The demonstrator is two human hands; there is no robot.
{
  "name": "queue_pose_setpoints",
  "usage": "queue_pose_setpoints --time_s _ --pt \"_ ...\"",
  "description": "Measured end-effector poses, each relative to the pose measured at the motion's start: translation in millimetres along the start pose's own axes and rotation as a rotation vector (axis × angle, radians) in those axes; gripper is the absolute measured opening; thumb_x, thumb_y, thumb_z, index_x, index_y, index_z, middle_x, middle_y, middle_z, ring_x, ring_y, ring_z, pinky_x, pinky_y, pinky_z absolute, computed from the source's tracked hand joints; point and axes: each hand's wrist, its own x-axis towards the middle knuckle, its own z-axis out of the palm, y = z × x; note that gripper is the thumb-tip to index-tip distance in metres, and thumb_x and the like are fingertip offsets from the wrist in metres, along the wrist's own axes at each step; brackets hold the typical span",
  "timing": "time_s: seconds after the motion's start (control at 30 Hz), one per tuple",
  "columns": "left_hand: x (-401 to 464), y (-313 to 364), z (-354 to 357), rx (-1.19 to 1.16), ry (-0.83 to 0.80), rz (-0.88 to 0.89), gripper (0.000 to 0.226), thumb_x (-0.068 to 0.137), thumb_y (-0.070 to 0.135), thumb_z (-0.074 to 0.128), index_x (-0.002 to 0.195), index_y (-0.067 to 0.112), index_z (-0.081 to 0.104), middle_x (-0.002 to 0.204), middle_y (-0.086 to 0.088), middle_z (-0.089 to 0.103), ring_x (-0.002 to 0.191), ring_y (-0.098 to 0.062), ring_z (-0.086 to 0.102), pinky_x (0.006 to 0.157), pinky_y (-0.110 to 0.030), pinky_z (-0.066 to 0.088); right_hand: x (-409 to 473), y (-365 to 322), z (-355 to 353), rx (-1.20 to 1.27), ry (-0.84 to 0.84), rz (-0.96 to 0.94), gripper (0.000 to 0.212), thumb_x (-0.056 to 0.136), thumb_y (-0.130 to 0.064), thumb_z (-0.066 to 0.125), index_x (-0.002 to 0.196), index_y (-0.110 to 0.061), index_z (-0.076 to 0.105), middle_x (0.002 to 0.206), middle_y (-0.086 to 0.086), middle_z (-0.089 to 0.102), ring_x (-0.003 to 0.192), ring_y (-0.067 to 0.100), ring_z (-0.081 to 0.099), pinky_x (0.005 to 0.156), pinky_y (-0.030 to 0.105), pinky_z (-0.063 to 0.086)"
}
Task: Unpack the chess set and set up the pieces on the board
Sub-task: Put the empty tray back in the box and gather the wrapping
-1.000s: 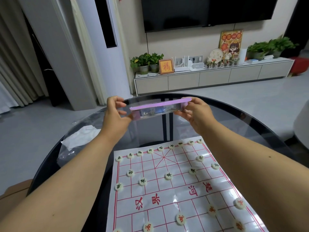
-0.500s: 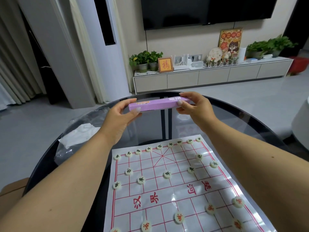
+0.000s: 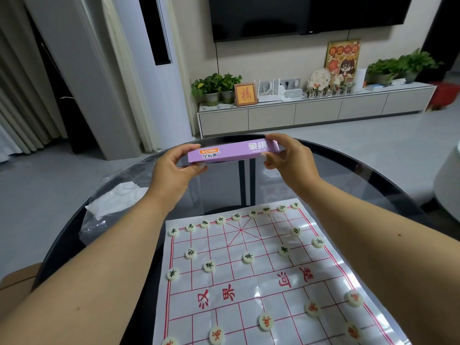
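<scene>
Above the far half of the glass surface, both hands held the purple box level in the air, printed face toward the camera, well clear of the board.

Left side: a crumpled clear plastic bag with white paper in it lay on the surface beside the left forearm. Left hand gripped the box's left end, thumb under the lower edge, fingers curled over the top. Wrist bent up, forearm reaching forward from bottom-left.

Centre: box looked like thin card, long and flat. Judgement: light, somewhat stiff, easy to crush mid-span, so the end grips make sense. Smooth finish, mildly slippery. Can't tell whether anything was inside.

Below it, the board was a glossy folded sheet with creases showing, lying flat on the surface. Pieces were small pale discs, already placed: black-lettered row along the far edge, red-lettered ones near the bottom. Judgement: setup looked essentially done, only the packaging was in hand. The discs would slide on that sheet if it got bumped.

Right side: right hand pinched the box's right end, fingers over the top, thumb beneath, forearm coming in from bottom-right.
</scene>
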Motion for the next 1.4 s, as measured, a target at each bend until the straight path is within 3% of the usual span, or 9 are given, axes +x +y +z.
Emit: queue_pose_setpoints --time_s 0.1,0.27,0.53,0.63,0.77,0.9,1.07,1.27,1.4 --pt "-1.0 2.7 -1.2 0.038 -0.007 0.015 0.036 0.082 0.005 0.071 0.116 0.016 0.066 0.116 -0.003 0.066 0.113 -0.024 0.060 0.079 -0.029 0.059 0.6 -0.2 -0.3 -0.095 0.012 -0.049 0.045 0.090 -0.025 0.062 0.133 -0.018 0.051 0.108 0.006 0.066 0.081 0.016 0.067 0.077 0.019 0.049" --pt "-2.3 3.1 -3.5 0.050 -0.015 0.012 0.037 0.082 0.008 0.071 0.117 0.018 0.065 0.115 -0.001 0.066 0.113 -0.024 0.060 0.079 -0.030 0.059 0.2 3.1 -0.5 -0.288 0.005 -0.176 0.046 0.093 -0.027 0.057 0.136 -0.014 0.048 0.123 0.008 0.060 0.090 0.022 0.065 0.085 0.035 0.053" --pt "-3.8 4.5 -7.1 0.068 -0.020 0.012 0.040 0.083 0.008 0.070 0.121 0.016 0.063 0.115 0.000 0.066 0.112 -0.021 0.060 0.083 -0.031 0.058 -0.9 5.3 0.2 -0.403 0.012 -0.281 0.046 0.094 -0.026 0.054 0.137 -0.009 0.047 0.127 0.013 0.057 0.097 0.031 0.063 0.086 0.037 0.052" --pt "-4.2 3.0 -7.7 0.061 -0.030 0.005 0.041 0.082 0.008 0.072 0.121 0.018 0.063 0.114 0.000 0.067 0.115 -0.020 0.058 0.088 -0.035 0.056 -0.9 6.4 0.4 -0.391 0.005 -0.248 0.045 0.093 -0.024 0.057 0.136 -0.011 0.048 0.128 0.011 0.057 0.097 0.028 0.063 0.086 0.036 0.053" --pt "-4.6 1.0 -8.5 0.050 -0.035 -0.017 0.045 0.077 0.016 0.076 0.120 0.019 0.064 0.113 0.000 0.068 0.115 -0.018 0.059 0.094 -0.039 0.053 -1.2 4.8 -0.5 -0.308 0.014 -0.185 0.041 0.087 -0.021 0.066 0.127 -0.015 0.055 0.124 0.006 0.059 0.081 0.015 0.061 0.080 0.029 0.054" --pt "-5.5 2.7 -7.2 -0.044 -0.045 -0.061 0.049 0.072 0.024 0.076 0.119 0.015 0.065 0.116 -0.005 0.068 0.111 -0.023 0.063 0.090 -0.041 0.055 -2.4 -0.2 -0.9 -0.201 0.012 -0.132 0.042 0.082 -0.026 0.071 0.121 -0.019 0.057 0.118 0.000 0.058 0.078 0.010 0.063 0.076 0.023 0.055" --pt "-4.8 4.6 -5.3 -0.021 -0.028 -0.046 0.035 0.084 0.009 0.068 0.118 0.016 0.065 0.118 -0.006 0.065 0.111 -0.023 0.063 0.084 -0.036 0.058 -0.2 -2.1 1.4 -0.147 0.008 -0.093 0.043 0.082 -0.033 0.070 0.121 -0.019 0.056 0.119 0.002 0.057 0.079 0.015 0.066 0.080 0.034 0.057" --pt "-3.3 3.8 -7.2 0.047 -0.029 -0.020 0.049 0.074 0.023 0.075 0.121 0.022 0.064 0.119 0.000 0.065 0.117 -0.021 0.059 0.093 -0.041 0.054 1.2 -2.0 1.0 -0.202 -0.030 -0.064 0.041 0.089 -0.034 0.060 0.126 -0.017 0.051 0.111 0.004 0.062 0.086 0.020 0.064 0.079 0.036 0.056" --pt "-3.8 1.4 -7.4 0.064 -0.030 -0.010 0.048 0.071 0.027 0.076 0.118 0.026 0.065 0.115 0.002 0.067 0.115 -0.021 0.059 0.092 -0.045 0.054 -1.4 3.0 3.7 -0.222 -0.019 -0.138 0.042 0.091 -0.026 0.059 0.132 -0.018 0.052 0.126 0.003 0.056 0.092 0.019 0.063 0.083 0.037 0.056"
